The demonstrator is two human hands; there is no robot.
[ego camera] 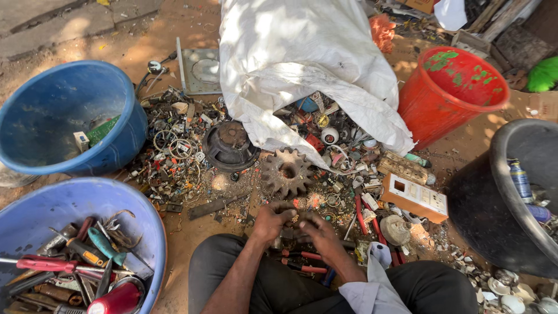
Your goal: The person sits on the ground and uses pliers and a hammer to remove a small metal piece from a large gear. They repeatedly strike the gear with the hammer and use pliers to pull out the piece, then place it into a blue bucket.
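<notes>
My left hand and my right hand meet low in the middle, both closed around a small dark metal piece that is mostly hidden by my fingers. Right above them on the dirt lies a rusty toothed gear. A black round speaker part sits to the gear's left. Red-handled pliers rest by my knees under the hands.
A white sack spills scrap at the top. Two blue basins, one far left and one with hand tools, stand left. A red bucket and black tub stand right. A beige switch plate lies near.
</notes>
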